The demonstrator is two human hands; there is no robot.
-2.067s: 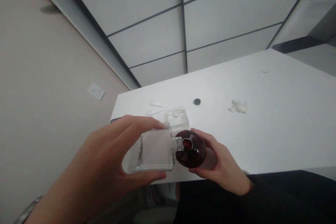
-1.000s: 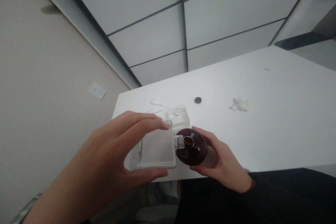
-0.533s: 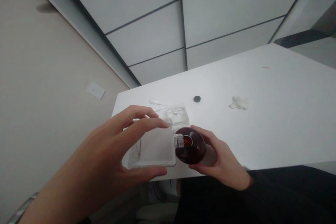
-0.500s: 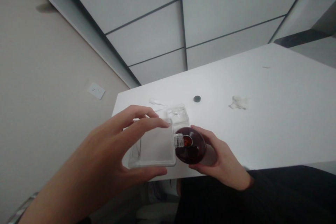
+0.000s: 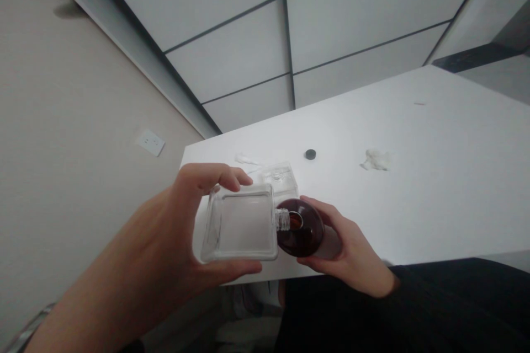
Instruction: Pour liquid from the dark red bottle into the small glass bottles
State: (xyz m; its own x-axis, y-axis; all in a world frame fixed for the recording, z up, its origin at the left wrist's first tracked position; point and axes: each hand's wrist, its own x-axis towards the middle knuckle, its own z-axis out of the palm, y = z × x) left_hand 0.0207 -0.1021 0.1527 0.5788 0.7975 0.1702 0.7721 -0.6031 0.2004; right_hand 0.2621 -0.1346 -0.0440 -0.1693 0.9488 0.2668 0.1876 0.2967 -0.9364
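My left hand (image 5: 165,253) grips a clear flat rectangular bottle (image 5: 240,230) by its edges, tipped on its side. The bottle's threaded neck rests at the mouth of a round dark red-brown bottle (image 5: 301,229). That dark bottle stands near the table's front edge, with my right hand (image 5: 351,256) wrapped round it. The clear bottle looks almost empty. A second clear square container (image 5: 280,178) stands on the table just behind both bottles.
On the white table (image 5: 434,176) lie a small black cap (image 5: 310,154), a wad of white cotton (image 5: 376,159) and some white bits (image 5: 247,160) at the far left. A beige wall with a socket (image 5: 150,142) is on the left.
My left fingers have shifted from the clear bottle's face to its upper corner, so more of the face shows. The bottles stay neck to mouth; the view drifted slightly.
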